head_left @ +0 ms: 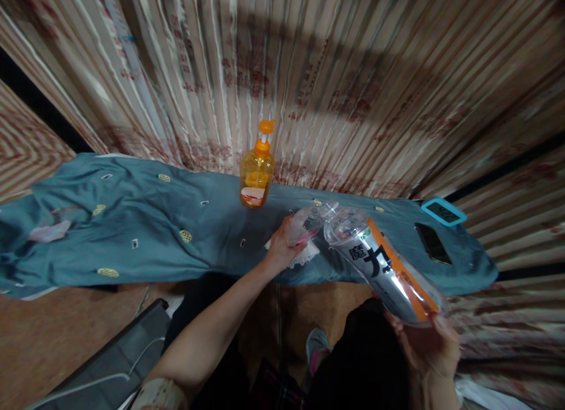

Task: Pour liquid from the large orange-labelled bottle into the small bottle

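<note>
My left hand (282,245) is closed round a small clear plastic bottle (305,223) with a bit of pink on it. A large clear plastic bottle (379,263) with a silver and orange label slants down toward my right hand (430,345), which grips its base end. The necks of the two bottles come together at the middle; whether they touch I cannot tell. Under the small bottle a white lacy-edged cloth or tissue (309,255) lies on the blue-green cloth (220,222). Behind my left hand stands an amber pump bottle (256,177) with an orange pump head.
A dark phone (432,243) and a light-blue framed digital clock or timer (444,211) lie at the right end. A pale crumpled piece (49,231) is at the far left. Patterned curtains (286,75) hang close behind. A grey box-like object (115,351) with a white cable stands lower left.
</note>
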Demonstrator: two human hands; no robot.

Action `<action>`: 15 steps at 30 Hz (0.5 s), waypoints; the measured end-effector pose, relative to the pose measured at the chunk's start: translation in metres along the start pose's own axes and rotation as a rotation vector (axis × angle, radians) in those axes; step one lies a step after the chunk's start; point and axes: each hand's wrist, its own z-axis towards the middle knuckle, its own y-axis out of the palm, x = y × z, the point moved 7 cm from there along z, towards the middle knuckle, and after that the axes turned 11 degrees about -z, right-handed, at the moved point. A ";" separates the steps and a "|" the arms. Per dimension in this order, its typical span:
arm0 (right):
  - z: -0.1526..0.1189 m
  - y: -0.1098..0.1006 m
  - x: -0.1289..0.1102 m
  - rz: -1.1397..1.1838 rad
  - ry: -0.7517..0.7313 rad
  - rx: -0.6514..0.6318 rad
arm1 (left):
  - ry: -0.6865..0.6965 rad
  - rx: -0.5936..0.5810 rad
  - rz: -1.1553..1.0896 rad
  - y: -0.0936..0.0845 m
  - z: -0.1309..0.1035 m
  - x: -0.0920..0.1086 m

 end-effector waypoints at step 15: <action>0.000 -0.003 0.001 -0.024 -0.014 -0.004 | 0.022 0.014 0.032 0.001 0.000 -0.004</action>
